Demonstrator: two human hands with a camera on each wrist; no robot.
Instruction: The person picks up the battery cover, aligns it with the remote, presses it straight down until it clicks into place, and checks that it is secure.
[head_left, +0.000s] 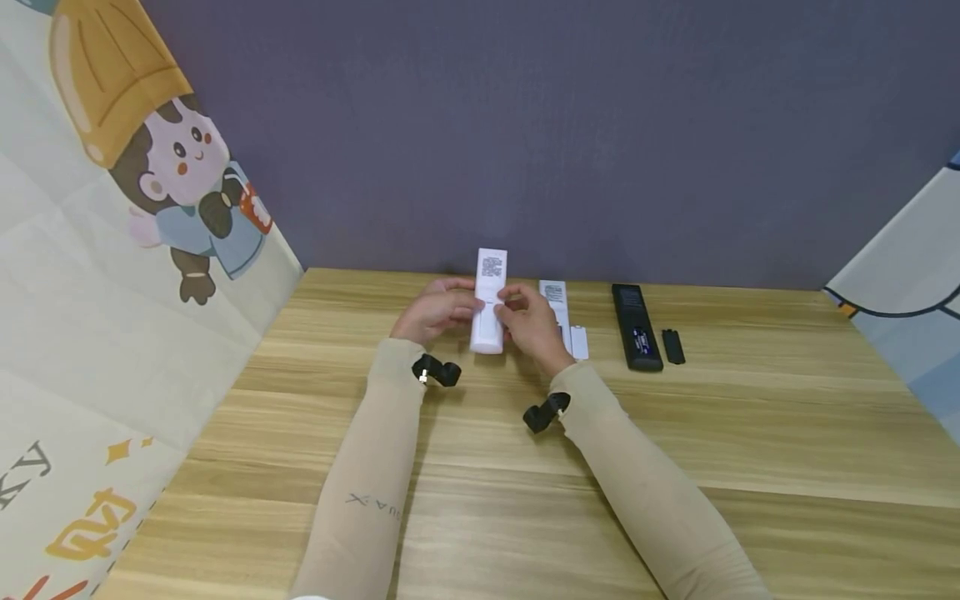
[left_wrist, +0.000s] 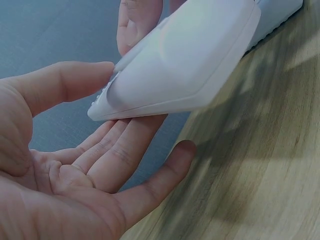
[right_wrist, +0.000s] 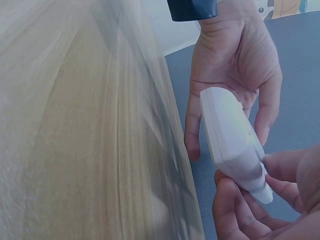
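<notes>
Smooth plastic remote [head_left: 487,335]; wood-grained table [head_left: 495,517]; matt backdrop [head_left: 555,125], probably cloth.

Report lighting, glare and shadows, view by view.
Head: fairly even light, the white remote control bright, its print too small to read; left wrist: a pale, faintly tinted sheen on the remote, soft shadows across the wooden table; right wrist: a yellowish glare patch on the remote, dark shadow streaks along the table.

Letters "ky" [head_left: 26,473] on cartoon cloth [head_left: 82,350]; label [head_left: 492,267] on held remote [head_left: 489,329] unreadable.
</notes>
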